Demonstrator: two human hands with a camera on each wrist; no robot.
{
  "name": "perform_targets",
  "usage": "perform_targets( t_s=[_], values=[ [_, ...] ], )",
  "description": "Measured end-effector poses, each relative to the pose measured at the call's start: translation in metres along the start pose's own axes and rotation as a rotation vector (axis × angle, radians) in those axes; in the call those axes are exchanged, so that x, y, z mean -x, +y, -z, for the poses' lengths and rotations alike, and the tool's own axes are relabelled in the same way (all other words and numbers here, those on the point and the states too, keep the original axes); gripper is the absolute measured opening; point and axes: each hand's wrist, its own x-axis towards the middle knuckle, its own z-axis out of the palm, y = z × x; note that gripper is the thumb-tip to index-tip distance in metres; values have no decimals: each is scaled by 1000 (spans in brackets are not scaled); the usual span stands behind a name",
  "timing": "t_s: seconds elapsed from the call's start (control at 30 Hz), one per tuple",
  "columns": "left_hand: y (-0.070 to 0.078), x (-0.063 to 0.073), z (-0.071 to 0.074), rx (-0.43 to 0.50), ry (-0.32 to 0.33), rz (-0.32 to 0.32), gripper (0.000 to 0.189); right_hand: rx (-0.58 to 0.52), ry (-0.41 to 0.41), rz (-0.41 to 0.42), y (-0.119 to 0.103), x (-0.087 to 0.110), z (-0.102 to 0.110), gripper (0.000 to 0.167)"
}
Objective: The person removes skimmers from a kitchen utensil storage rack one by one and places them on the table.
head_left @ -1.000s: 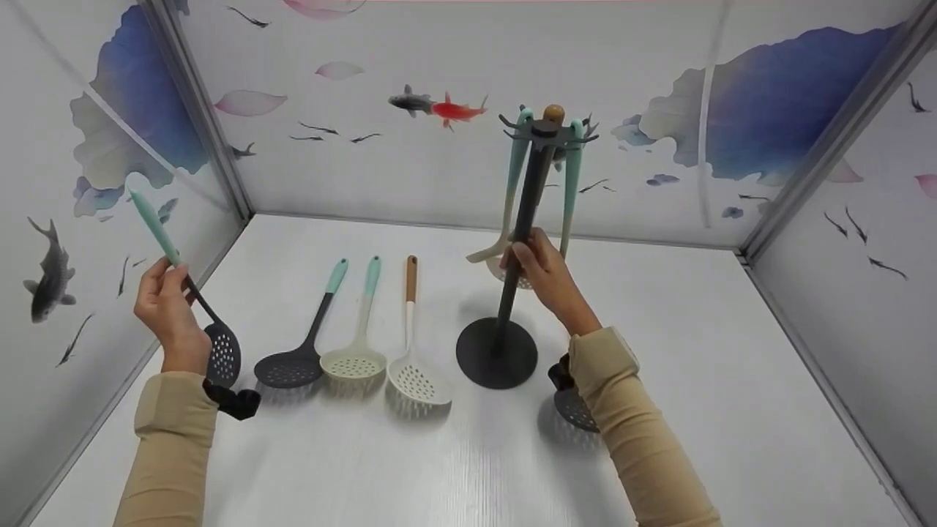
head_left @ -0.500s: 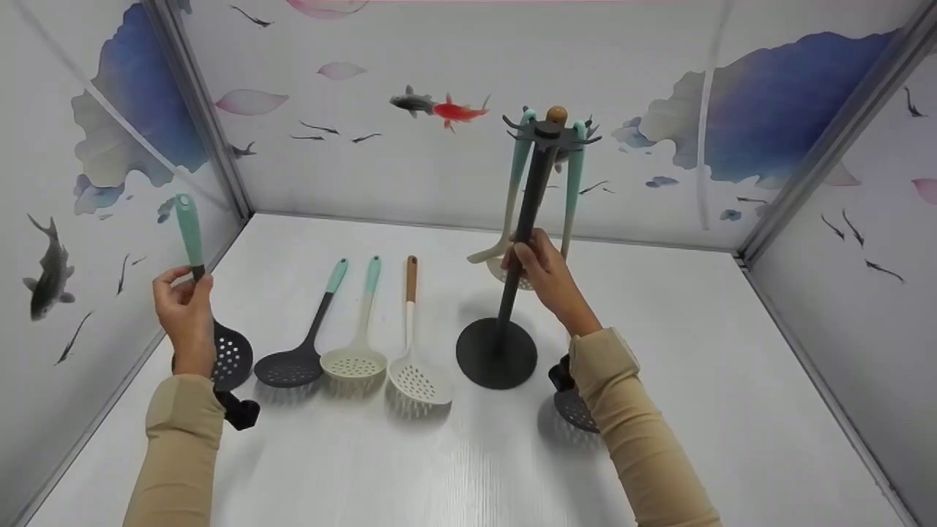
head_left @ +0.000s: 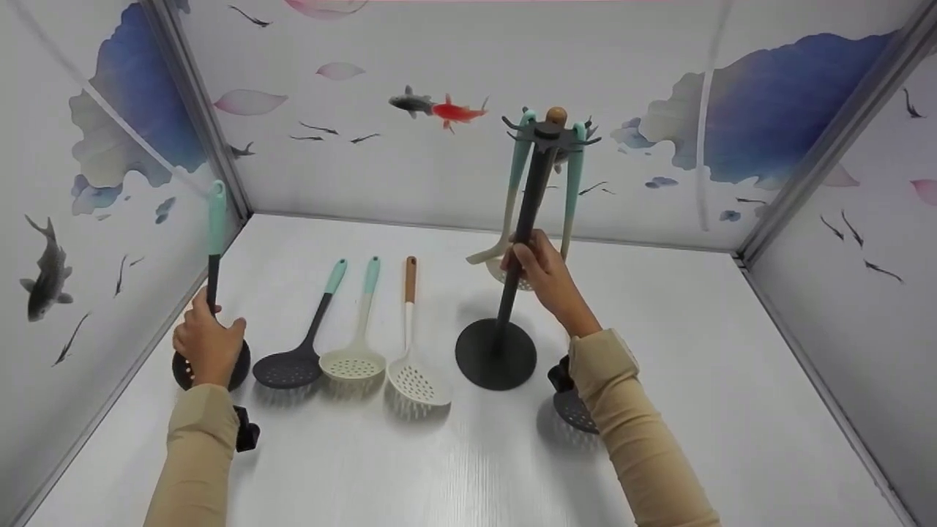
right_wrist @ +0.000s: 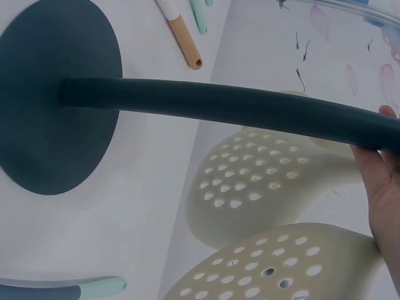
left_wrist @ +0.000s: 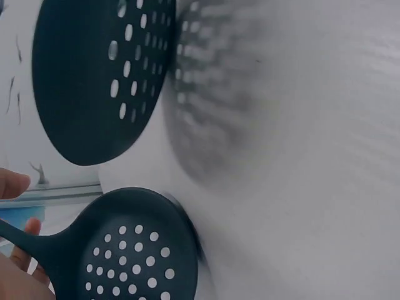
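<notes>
My left hand (head_left: 210,338) grips the lower shaft of a dark skimmer (head_left: 217,219), its thumb spread away to the right. This skimmer's mint handle points up, and its perforated bowl (left_wrist: 131,250), partly hidden by my hand in the head view, is down close to the table. To its right lies a second dark skimmer (head_left: 289,366) with a mint handle. My right hand (head_left: 545,274) holds the pole of a black utensil stand (head_left: 506,311), thumb and fingers wrapped round it. Cream skimmers (right_wrist: 250,181) with mint handles hang from the stand's hooks (head_left: 549,134).
On the table (head_left: 439,476) lie a cream skimmer (head_left: 355,362) with a mint handle and a white skimmer (head_left: 417,382) with a brown handle. Another dark skimmer (head_left: 575,411) is partly hidden under my right sleeve. Printed walls enclose the table at the back and both sides.
My left hand has slid down from near the mint handle to the lower shaft, and its thumb has spread. The skimmer has swung from leaning left to nearly upright. My right hand stays put.
</notes>
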Motion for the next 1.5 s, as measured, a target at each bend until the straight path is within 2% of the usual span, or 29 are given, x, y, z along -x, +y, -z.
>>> perform_targets(
  t_s=[0.13,0.3,0.43,0.57,0.7,0.97,1.2,1.37,1.5],
  values=[
    [-13,6,-3,-160,-49,-42,82,-1,-6,11,0,0,-2,29],
    [-29,10,-4,-259,-53,-95,93,-7,-14,-3,-1,-1,-4,27],
    [-42,11,-4,-284,-125,-91,98,-6,-9,-3,-2,-1,-4,28],
    [-54,14,-2,-252,-228,-23,97,-10,-11,3,-2,-1,-4,29],
    [-60,15,1,-214,-287,8,97,-7,-6,5,-1,-1,-3,28],
    [-60,13,7,-258,-367,-92,89,-11,3,-3,0,0,-2,29],
    [-52,6,13,-370,-491,-204,84,-42,9,-3,4,-1,-1,29],
    [-43,2,16,-452,-551,-253,81,-33,0,-18,0,0,-1,27],
    [-38,-2,16,-509,-589,-267,81,-12,-3,-14,0,1,0,25]
  ],
)
